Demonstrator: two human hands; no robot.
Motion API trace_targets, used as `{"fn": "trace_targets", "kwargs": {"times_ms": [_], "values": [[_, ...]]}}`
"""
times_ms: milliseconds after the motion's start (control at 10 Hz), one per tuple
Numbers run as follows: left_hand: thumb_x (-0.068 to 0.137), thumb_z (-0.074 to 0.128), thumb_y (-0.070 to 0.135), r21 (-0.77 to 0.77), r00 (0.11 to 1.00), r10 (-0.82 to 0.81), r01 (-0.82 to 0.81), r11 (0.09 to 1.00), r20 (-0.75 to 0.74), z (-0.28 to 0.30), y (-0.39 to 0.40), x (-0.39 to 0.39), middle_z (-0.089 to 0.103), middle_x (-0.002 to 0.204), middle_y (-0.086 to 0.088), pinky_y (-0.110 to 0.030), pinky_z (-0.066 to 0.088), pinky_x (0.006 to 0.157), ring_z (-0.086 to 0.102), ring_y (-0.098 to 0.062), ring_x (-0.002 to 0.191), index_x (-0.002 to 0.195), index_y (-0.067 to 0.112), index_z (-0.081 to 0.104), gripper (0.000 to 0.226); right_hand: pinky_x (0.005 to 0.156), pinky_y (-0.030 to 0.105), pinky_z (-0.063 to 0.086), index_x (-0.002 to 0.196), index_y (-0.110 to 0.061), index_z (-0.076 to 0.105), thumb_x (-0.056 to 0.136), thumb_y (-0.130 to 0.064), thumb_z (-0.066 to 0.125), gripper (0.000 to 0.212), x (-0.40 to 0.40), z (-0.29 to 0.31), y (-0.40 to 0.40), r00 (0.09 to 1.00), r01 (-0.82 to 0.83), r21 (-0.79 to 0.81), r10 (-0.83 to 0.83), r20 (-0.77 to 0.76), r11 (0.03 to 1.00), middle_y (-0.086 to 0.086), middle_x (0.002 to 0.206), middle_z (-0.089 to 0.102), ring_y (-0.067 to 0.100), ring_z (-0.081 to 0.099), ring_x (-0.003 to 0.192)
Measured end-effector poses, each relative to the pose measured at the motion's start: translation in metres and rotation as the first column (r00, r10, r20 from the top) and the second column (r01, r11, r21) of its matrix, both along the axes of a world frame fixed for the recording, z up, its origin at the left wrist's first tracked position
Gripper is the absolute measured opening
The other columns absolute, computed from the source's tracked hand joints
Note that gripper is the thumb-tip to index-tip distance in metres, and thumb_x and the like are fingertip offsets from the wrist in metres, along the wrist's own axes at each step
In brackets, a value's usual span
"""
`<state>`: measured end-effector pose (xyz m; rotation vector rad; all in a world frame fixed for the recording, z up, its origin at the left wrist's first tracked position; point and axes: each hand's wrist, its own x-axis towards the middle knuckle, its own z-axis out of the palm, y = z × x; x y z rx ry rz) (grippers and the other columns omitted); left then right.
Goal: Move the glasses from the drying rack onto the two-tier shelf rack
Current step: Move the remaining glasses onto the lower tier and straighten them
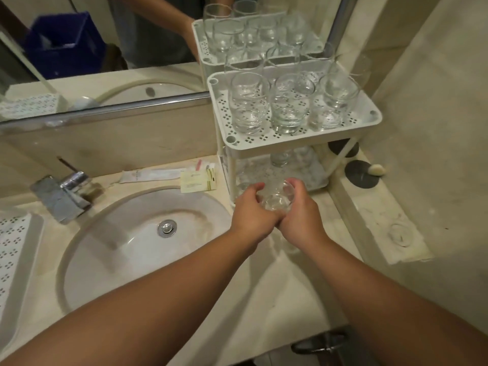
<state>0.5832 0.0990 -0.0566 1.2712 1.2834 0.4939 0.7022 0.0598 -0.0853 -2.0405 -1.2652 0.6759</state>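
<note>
Forearms reach in from bottom edge; left hand [250,212] and right hand [301,215] both wrapped around one glass [277,198], fingers closed on its sides, held just before rack [298,140] lower tier. Top tier holds six glasses [287,107] upright — more on lower tier, count unclear behind hands. Sink [148,233] left of hands, tap [63,194] behind it. Perforated tray [13,247] at left edge. Toothpaste tube [153,175] and sachet [198,180] by wall — print unreadable. Mirror [105,48] above.
</note>
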Motion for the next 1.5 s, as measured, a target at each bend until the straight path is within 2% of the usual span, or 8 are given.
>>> {"fn": "trace_targets", "kwargs": {"times_ms": [400,500,700,900,1000,1100,1300,1500], "values": [[0.081,0.074,0.017,-0.107,0.992,0.096,-0.087,0.99,0.083,-0.012,0.041,0.052,0.053,0.102,0.028,0.0,0.039,0.047,0.057,0.012,0.074,0.145,0.027,0.043,0.071,0.093,0.034,0.045,0.115,-0.028,0.055,0.088,-0.021,0.06,0.029,0.052,-0.028,0.081,0.973,0.172,0.027,-0.165,-0.158,0.985,0.008,0.131,0.055,0.015,0.055,0.113],[0.085,0.069,0.017,-0.114,0.993,0.087,-0.077,0.99,0.082,-0.017,0.047,0.059,0.053,0.131,0.011,0.002,0.036,0.05,0.054,0.009,0.084,0.148,0.026,0.04,0.07,0.087,0.037,0.05,0.111,-0.027,0.061,0.096,-0.035,0.049,0.02,0.056,-0.037,0.09,0.94,0.241,0.045,-0.222,-0.26,0.969,0.003,0.121,0.06,0.025,0.056,0.117],[0.086,0.068,0.022,-0.142,0.996,0.062,-0.052,0.989,0.07,-0.032,0.052,0.063,0.041,0.155,0.006,-0.028,0.048,0.098,0.05,-0.015,0.13,0.153,0.025,0.034,0.075,0.095,0.017,0.032,0.148,-0.013,0.033,0.088,-0.004,0.062,0.066,0.067,-0.053,0.091,0.995,0.037,-0.071,-0.03,0.096,0.997,0.011,0.145,0.043,0.024,0.045,0.129],[0.087,0.066,0.022,-0.169,0.998,0.026,-0.018,0.985,0.049,-0.042,0.053,0.063,0.037,0.158,0.009,-0.037,0.049,0.104,0.049,-0.018,0.132,0.154,0.027,0.031,0.076,0.08,0.02,0.041,0.126,-0.03,0.05,0.102,-0.026,0.044,0.025,0.071,-0.06,0.095,0.975,-0.018,-0.103,0.04,0.217,0.995,0.001,0.125,0.053,0.015,0.056,0.108],[0.087,0.066,0.024,-0.172,0.999,0.004,0.002,0.985,0.039,-0.042,0.053,0.061,0.036,0.158,0.01,-0.04,0.048,0.106,0.047,-0.018,0.134,0.155,0.029,0.03,0.077,0.071,0.014,0.039,0.117,-0.037,0.052,0.105,-0.038,0.03,0.025,0.072,-0.063,0.096,0.963,-0.029,-0.119,0.06,0.264,0.993,-0.005,0.124,0.055,0.004,0.056,0.095],[0.086,0.067,0.025,-0.19,0.999,-0.007,0.014,0.982,0.042,-0.041,0.052,0.06,0.033,0.16,0.01,-0.04,0.047,0.107,0.045,-0.019,0.137,0.155,0.031,0.028,0.08,0.102,0.028,0.038,0.139,-0.023,0.044,0.103,-0.022,0.039,0.037,0.07,-0.062,0.094,0.96,-0.072,-0.164,0.113,0.255,0.984,0.008,0.141,0.048,0.027,0.049,0.126],[0.085,0.071,0.032,-0.18,0.997,0.035,-0.023,0.983,0.066,-0.029,0.04,0.047,0.034,0.16,0.005,-0.044,0.045,0.108,0.043,-0.02,0.139,0.155,0.032,0.03,0.081,0.106,0.03,0.033,0.15,-0.013,0.029,0.079,-0.013,0.076,0.085,0.065,-0.044,0.078,0.999,0.04,-0.045,-0.038,0.036,0.998,0.015,0.148,0.04,0.029,0.041,0.134],[0.091,0.059,0.02,-0.072,0.997,0.073,-0.07,0.995,0.035,-0.012,0.015,0.014,0.053,0.14,0.003,-0.025,0.053,0.075,0.062,-0.016,0.11,0.145,0.029,0.044,0.056,0.103,0.028,0.041,0.148,-0.014,0.034,0.075,-0.029,0.084,0.09,0.036,-0.018,0.044,0.981,0.195,0.071,-0.194,-0.02,0.978,0.012,0.146,0.043,0.025,0.047,0.132]]}}
